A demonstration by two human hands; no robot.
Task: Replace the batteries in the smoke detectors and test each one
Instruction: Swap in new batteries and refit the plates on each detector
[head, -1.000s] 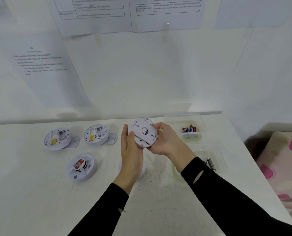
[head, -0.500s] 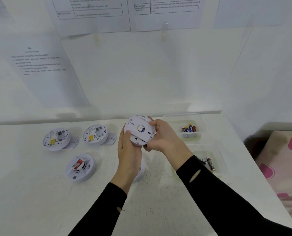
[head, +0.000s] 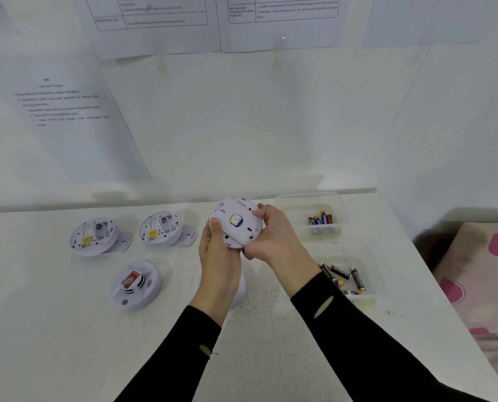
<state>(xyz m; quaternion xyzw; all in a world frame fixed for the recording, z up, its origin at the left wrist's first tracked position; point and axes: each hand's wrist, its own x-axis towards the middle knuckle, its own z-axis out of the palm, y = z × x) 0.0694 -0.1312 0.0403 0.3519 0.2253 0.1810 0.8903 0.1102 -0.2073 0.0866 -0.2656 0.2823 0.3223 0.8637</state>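
Observation:
I hold a round white smoke detector (head: 236, 220) in the air above the table, its back side facing me. My left hand (head: 217, 256) grips its left edge and my right hand (head: 271, 235) grips its right edge and lower rim. Two opened detectors (head: 92, 236) (head: 160, 227) lie at the back left, each with a loose cover plate beside it. A third detector (head: 136, 284) with a red label lies face up nearer to me. Another white round piece (head: 239, 291) lies on the table, mostly hidden under my left wrist.
A clear tray (head: 311, 204) at the back right holds several upright batteries (head: 320, 220). A second clear tray (head: 369, 274) nearer to me holds several loose batteries (head: 345, 278). The white table (head: 53, 343) ends at the right beside a pink-dotted fabric (head: 485, 274). Printed sheets hang on the wall.
The detector in my hands has turned a little and both hands have shifted slightly left with it. The things on the table have not moved.

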